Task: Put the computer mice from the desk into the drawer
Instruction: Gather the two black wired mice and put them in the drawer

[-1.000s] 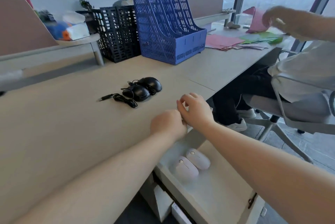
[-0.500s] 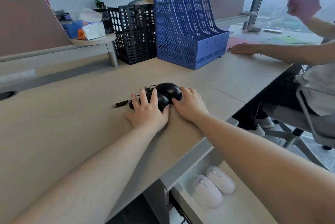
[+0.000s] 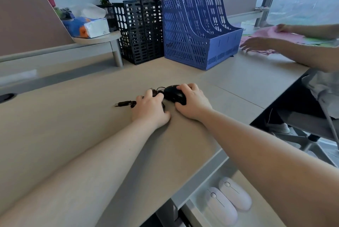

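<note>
Black mice sit mid-tabletop (image 3: pixel 73 135): my right hand (image 3: pixel 192 103) has its grip closed over one black mouse (image 3: pixel 173 94), my left hand (image 3: pixel 150 109) covers the other, clamped on it and its bunched cable (image 3: pixel 124 103). I should gather that cable fully before lifting, then carry both to the open drawer (image 3: pixel 260 199) beside the white mice (image 3: pixel 227 201).

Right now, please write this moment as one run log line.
left hand: on black mouse | right hand: grips black mouse | drawer: open, two white mice
</note>
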Tool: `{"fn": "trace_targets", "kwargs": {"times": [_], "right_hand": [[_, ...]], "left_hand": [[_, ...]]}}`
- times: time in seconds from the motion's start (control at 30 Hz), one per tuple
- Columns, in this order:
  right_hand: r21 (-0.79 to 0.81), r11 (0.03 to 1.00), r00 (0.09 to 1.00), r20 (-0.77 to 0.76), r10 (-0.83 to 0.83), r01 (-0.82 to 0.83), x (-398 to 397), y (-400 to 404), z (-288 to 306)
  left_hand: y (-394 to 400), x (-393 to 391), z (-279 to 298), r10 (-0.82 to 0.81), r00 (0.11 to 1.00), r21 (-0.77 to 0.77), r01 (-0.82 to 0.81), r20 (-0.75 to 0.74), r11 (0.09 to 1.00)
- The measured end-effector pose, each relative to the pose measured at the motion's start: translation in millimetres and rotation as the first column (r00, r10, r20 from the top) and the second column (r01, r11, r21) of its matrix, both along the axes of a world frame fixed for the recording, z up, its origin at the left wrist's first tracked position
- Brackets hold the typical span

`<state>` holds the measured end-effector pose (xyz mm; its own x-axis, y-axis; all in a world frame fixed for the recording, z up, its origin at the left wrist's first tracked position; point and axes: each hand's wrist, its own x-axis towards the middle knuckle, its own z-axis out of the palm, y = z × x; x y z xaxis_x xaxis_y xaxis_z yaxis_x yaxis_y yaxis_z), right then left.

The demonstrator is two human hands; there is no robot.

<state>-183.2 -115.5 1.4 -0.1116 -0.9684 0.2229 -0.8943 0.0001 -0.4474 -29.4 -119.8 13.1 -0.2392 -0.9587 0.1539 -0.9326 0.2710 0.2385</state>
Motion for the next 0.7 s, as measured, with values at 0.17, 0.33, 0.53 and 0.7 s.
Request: {"fn": "trace_targets", "kwargs": {"times": [0.17, 0.33, 0.53, 0.7], "right_hand": [[0.020, 0.998, 0.998, 0.021, -0.051, 0.051, 13, 1, 10], [0.177, 0.983, 0.997, -0.064, -0.044, 0.055, 17, 20, 28], [0.405, 0.911, 0.981, -0.195, -0.003, 0.083, 4, 70, 46], [0.467, 0.882, 0.992, -0.126, -0.012, 0.070, -15, 131, 60]], "left_hand": [[11, 5, 5, -0.001, 1.000, -0.045, 0.001, 0.008, 0.999], [33, 7, 11, -0.001, 1.000, -0.059, 0.000, -0.005, 0.998], [86, -8, 25, -0.030, 0.999, -0.044, 0.031, 0.016, 0.999], [147, -34, 36, -0.124, 0.991, -0.041, 0.126, 0.049, 0.991]]}}
